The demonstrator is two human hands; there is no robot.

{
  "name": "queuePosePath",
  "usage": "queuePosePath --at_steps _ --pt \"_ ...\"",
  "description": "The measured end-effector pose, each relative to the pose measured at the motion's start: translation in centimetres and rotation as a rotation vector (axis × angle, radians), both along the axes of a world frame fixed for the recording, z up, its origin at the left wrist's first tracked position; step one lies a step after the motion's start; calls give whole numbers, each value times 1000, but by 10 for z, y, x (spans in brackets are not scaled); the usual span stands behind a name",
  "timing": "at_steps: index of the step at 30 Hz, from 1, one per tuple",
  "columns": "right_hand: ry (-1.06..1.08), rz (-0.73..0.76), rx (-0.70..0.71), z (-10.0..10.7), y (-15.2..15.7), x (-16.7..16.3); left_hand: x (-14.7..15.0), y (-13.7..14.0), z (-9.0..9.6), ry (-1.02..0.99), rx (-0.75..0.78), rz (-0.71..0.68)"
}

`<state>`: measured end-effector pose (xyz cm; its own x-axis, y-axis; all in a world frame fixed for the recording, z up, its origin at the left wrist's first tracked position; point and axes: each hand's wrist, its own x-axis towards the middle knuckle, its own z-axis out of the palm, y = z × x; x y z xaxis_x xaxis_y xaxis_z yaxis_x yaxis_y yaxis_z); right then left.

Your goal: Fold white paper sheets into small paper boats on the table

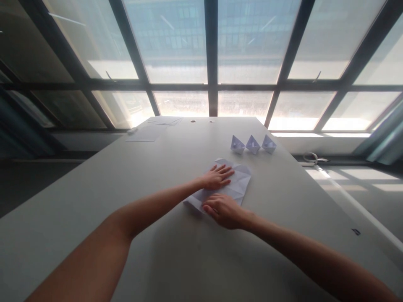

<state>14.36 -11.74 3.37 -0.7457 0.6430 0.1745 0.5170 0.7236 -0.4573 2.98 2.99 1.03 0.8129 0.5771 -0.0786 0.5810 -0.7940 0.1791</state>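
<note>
A creased white sheet of paper (242,179) lies on the table in front of me, its surface crossed by fold lines. My left hand (216,178) rests flat on its upper middle, fingers spread. At the near edge, my right hand (224,210) has its fingers curled and closed on the paper, with the thumb beside the index finger. The hand hides part of that edge. Beyond the sheet, to the right, three folded paper boats stand in a row: a left one (237,144), a middle one (252,144) and a right one (269,144).
Flat white sheets (144,134) lie at the table's far left corner. The white table (126,180) reaches toward large windows (179,42). A small dark object (356,231) lies near its right edge. A whitish cable (311,158) sits beyond that side.
</note>
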Motion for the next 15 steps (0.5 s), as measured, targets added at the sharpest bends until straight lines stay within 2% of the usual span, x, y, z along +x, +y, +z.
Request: queuePosePath --at_steps 4,8,12,15 --pt "-64 -26 153 -14 17 -33 7 7 10 126 -81 26" --pt "-93 82 158 -22 9 -49 13 10 10 134 -124 38" --pt "-23 186 106 -17 -11 -44 5 8 -3 -10 43 31" --pt "70 337 24 -16 -19 -31 -6 8 -10 -55 116 44"
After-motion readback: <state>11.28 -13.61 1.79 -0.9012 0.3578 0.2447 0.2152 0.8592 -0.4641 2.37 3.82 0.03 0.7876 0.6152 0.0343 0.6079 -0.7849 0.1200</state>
